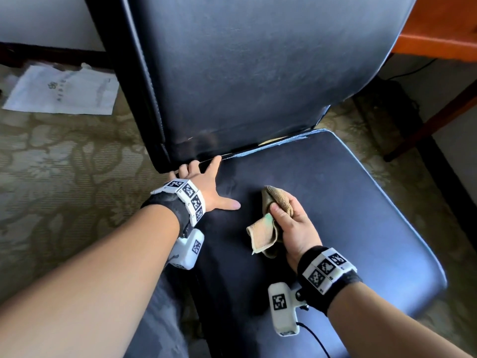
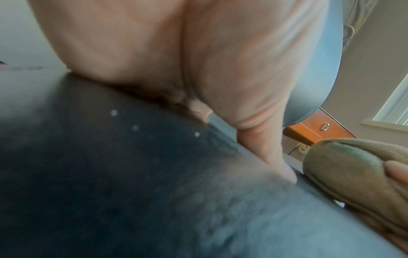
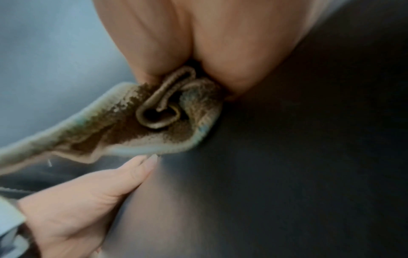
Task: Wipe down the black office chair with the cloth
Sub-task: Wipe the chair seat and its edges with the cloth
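The black office chair fills the head view, with its tall backrest upright behind the wide seat. My left hand lies flat on the seat's rear left corner, fingers spread, thumb pointing right. My right hand hovers just over the middle of the seat and grips a bunched tan cloth with a green patch. The left wrist view shows my palm pressed on the seat and the cloth at the right. In the right wrist view folds of the cloth hang from my fist.
Patterned beige carpet surrounds the chair. A white paper lies on the floor at the left, by a wall. An orange-brown wooden desk stands at the upper right, its dark leg slanting down beside the seat, cables behind.
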`<act>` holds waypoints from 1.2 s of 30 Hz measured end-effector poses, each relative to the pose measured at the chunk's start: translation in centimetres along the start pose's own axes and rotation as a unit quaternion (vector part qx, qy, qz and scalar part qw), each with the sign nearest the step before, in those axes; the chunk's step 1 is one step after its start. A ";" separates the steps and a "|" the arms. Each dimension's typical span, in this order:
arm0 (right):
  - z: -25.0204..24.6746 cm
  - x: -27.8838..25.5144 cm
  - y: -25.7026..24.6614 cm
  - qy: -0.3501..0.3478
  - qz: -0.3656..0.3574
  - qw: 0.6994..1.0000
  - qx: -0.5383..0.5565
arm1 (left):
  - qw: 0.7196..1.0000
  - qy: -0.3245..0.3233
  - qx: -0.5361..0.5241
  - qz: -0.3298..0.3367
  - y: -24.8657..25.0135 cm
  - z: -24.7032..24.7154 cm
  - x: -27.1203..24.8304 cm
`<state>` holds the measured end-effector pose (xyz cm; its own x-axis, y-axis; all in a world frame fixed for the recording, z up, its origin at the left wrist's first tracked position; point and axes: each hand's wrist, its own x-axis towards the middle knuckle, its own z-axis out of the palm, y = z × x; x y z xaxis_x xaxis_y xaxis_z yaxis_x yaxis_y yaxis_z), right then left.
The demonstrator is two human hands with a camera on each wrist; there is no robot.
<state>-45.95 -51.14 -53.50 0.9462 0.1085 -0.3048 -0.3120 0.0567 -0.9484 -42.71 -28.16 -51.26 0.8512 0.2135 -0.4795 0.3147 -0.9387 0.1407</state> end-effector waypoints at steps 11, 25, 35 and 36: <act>2.3 -1.9 0.7 -0.019 0.044 0.997 0.053 | 1.000 0.001 0.001 0.021 -3.9 0.9 0.0; 4.6 -5.8 2.8 -0.045 0.020 0.997 0.052 | 1.000 -0.014 0.028 0.005 -6.8 1.2 -3.1; 4.8 -10.1 3.1 -0.062 0.029 0.996 0.058 | 0.999 -0.026 0.029 -0.027 -7.8 2.6 -7.7; 4.8 -9.7 2.9 -0.055 0.034 0.996 0.060 | 0.999 -0.034 0.024 -0.030 -7.6 2.2 -7.6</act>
<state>-56.45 -47.28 -52.84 0.9096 0.2231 -0.3506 -0.3896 0.1639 -0.9063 -52.48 -23.23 -50.63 0.8009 0.2518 -0.5433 0.3413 -0.9374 0.0687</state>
